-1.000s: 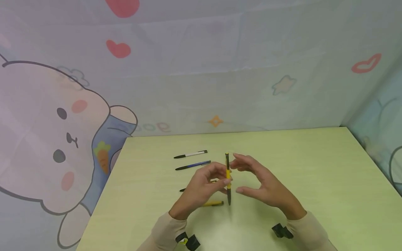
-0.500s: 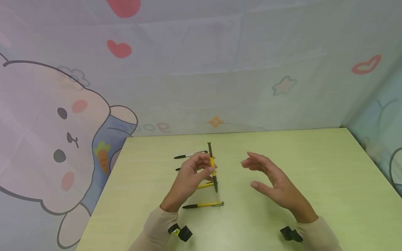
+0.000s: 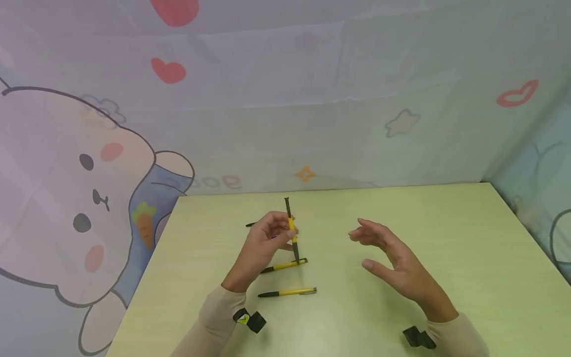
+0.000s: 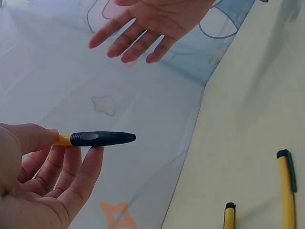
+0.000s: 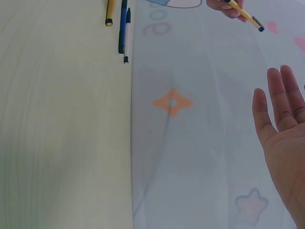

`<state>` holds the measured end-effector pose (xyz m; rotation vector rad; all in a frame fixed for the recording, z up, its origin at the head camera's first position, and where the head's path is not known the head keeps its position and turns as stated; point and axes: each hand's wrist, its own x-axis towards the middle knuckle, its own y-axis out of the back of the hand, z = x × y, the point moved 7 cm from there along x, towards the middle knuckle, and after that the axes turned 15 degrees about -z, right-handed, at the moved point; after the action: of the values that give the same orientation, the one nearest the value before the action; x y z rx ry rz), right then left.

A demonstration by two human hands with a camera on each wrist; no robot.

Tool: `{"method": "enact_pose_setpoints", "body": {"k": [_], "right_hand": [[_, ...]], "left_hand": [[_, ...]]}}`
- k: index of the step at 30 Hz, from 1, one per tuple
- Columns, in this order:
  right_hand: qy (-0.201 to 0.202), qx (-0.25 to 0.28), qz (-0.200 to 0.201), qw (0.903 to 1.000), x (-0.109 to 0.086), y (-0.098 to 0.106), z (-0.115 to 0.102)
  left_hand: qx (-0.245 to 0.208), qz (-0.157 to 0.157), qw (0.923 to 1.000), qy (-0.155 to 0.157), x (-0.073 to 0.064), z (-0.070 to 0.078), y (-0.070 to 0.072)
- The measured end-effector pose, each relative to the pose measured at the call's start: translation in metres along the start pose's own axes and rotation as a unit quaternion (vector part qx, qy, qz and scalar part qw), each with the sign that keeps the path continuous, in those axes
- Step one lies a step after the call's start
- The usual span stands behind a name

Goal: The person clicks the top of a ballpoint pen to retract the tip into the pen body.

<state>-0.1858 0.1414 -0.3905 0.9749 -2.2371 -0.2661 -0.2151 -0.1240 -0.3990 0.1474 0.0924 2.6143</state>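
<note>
A yellow-and-black pen (image 3: 291,224) is being held above the table (image 3: 446,233).
Likely light, stiff and smooth, it is being pinched mid-length, seemingly the best hold, by the left hand (image 3: 260,245); nothing is being grasped by the relaxed right hand (image 3: 403,267).

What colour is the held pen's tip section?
The tip section is black, clearest in the left wrist view.

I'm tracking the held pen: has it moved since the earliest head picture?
Yes, leftward: in the head view, the held pen was right of the orange star; now it is left.
</note>
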Motion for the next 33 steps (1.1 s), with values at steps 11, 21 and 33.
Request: {"method": "enact_pose_setpoints", "body": {"k": [11, 21, 33], "right_hand": [[0.007, 0.006, 0.005, 0.9999, -0.01, 0.005, 0.001], [0.004, 0.007, 0.011, 0.9999, -0.016, 0.008, 0.002], [0.001, 0.011, 0.014, 0.9998, -0.015, 0.01, -0.002]], "left_hand": [[0.036, 0.016, 0.999, 0.019, 0.0, -0.013, 0.015], [0.116, 0.034, 0.9922, 0.031, 0.0, -0.018, 0.028], [0.143, 0.021, 0.9878, 0.057, 0.0, -0.033, 0.04]]}}
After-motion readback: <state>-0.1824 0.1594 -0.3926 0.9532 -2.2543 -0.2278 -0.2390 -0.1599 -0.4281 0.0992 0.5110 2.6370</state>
